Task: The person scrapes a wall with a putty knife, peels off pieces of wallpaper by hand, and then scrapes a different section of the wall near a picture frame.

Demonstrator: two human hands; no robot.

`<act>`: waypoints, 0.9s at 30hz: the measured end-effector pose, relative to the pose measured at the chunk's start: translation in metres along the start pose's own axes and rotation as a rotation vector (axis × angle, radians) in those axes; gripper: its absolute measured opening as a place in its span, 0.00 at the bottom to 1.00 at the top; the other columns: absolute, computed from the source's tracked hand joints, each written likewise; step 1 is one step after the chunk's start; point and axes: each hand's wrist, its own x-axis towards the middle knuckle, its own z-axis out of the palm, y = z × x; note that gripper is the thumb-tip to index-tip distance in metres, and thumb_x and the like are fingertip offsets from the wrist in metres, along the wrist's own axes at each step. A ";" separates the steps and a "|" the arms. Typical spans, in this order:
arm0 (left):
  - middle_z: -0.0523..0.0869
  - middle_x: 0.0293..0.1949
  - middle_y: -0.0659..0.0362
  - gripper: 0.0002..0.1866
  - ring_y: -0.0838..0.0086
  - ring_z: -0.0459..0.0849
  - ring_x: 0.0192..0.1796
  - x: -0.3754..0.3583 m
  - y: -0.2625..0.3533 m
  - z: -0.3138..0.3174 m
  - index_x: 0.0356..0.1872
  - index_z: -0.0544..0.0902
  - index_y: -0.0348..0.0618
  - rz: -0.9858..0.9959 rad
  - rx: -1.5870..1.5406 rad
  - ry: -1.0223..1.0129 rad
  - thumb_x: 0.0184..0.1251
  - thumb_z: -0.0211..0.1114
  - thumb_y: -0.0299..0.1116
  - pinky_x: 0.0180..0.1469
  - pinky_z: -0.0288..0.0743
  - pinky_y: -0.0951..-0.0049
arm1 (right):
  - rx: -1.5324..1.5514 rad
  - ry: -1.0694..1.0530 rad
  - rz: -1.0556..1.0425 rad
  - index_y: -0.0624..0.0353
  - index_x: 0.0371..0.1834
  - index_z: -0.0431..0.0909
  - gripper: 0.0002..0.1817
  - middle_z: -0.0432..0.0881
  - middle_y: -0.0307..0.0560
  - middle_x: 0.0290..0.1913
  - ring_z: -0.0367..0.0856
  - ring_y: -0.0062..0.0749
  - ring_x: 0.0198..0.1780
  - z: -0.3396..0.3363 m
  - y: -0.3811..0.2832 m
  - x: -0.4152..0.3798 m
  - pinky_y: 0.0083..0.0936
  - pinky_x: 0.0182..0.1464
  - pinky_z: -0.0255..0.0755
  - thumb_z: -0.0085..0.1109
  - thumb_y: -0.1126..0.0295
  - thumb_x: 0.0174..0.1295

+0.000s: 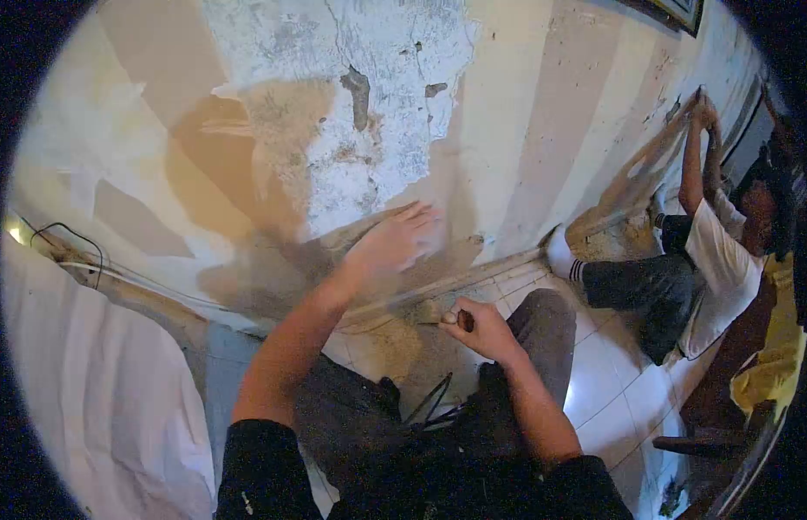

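My left hand (395,238) is raised at the wall (499,130), fingers stretched out and blurred by motion, just below a patch of stripped paint (386,156) with bare white and grey plaster. Nothing shows in that hand. Lower and to the right, my right hand (486,331) is closed around a thin-bladed scraper (429,323) whose narrow end points left; most of the tool is hidden in the fist. Beneath it, brown dust (390,351) lies on the floor between my bent legs.
At the right another person (724,269) sits on the tiled floor (603,390), arms raised to the same wall. A pale cloth (100,373) drapes something at the left, near a black cable (96,247). A picture frame (681,10) hangs at the upper right.
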 end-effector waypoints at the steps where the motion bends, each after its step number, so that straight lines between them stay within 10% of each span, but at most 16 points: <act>1: 0.69 0.65 0.50 0.20 0.57 0.62 0.70 0.001 0.002 -0.010 0.44 0.82 0.49 0.037 0.096 0.143 0.46 0.68 0.37 0.72 0.53 0.54 | -0.010 0.008 -0.018 0.61 0.30 0.72 0.15 0.74 0.45 0.19 0.72 0.30 0.20 0.001 0.003 -0.001 0.29 0.26 0.67 0.69 0.64 0.55; 5: 0.69 0.65 0.49 0.17 0.58 0.64 0.69 -0.009 0.024 -0.036 0.43 0.82 0.48 -0.252 -0.157 0.253 0.49 0.66 0.32 0.69 0.60 0.56 | -0.062 -0.095 0.113 0.58 0.36 0.77 0.19 0.81 0.53 0.28 0.81 0.48 0.31 -0.013 -0.007 -0.001 0.39 0.36 0.74 0.65 0.54 0.55; 6: 0.69 0.64 0.50 0.15 0.58 0.67 0.67 -0.016 0.033 -0.035 0.43 0.82 0.46 -0.286 -0.275 0.249 0.50 0.65 0.31 0.66 0.64 0.57 | -0.097 -0.043 0.078 0.61 0.31 0.73 0.16 0.76 0.47 0.19 0.76 0.34 0.21 -0.010 -0.007 -0.003 0.29 0.28 0.69 0.68 0.62 0.54; 11: 0.78 0.54 0.51 0.13 0.58 0.78 0.54 -0.065 0.067 -0.029 0.44 0.80 0.43 -0.409 -0.459 0.305 0.57 0.59 0.28 0.51 0.76 0.62 | -0.141 -0.255 0.130 0.58 0.33 0.76 0.17 0.80 0.50 0.24 0.80 0.41 0.28 0.002 0.011 -0.006 0.35 0.32 0.73 0.66 0.55 0.54; 15: 0.84 0.36 0.51 0.08 0.62 0.84 0.37 -0.105 0.072 -0.009 0.40 0.81 0.41 -0.891 -0.777 0.385 0.61 0.58 0.29 0.42 0.77 0.67 | -0.255 -0.357 0.339 0.56 0.33 0.79 0.20 0.82 0.54 0.31 0.83 0.48 0.35 0.005 0.019 -0.005 0.41 0.38 0.75 0.62 0.49 0.54; 20: 0.85 0.28 0.52 0.07 0.65 0.84 0.30 -0.111 0.069 -0.008 0.35 0.82 0.41 -1.076 -0.872 0.697 0.60 0.59 0.30 0.36 0.76 0.70 | -0.145 -0.016 0.131 0.60 0.30 0.78 0.14 0.80 0.49 0.35 0.82 0.39 0.37 0.011 0.025 -0.007 0.35 0.38 0.77 0.71 0.63 0.50; 27: 0.85 0.37 0.51 0.15 0.67 0.83 0.39 -0.119 0.090 0.039 0.41 0.82 0.44 -0.815 -1.010 -0.005 0.58 0.61 0.42 0.44 0.75 0.65 | 0.223 0.117 0.197 0.62 0.34 0.74 0.12 0.80 0.48 0.37 0.82 0.32 0.39 0.007 0.012 -0.012 0.29 0.43 0.77 0.67 0.69 0.55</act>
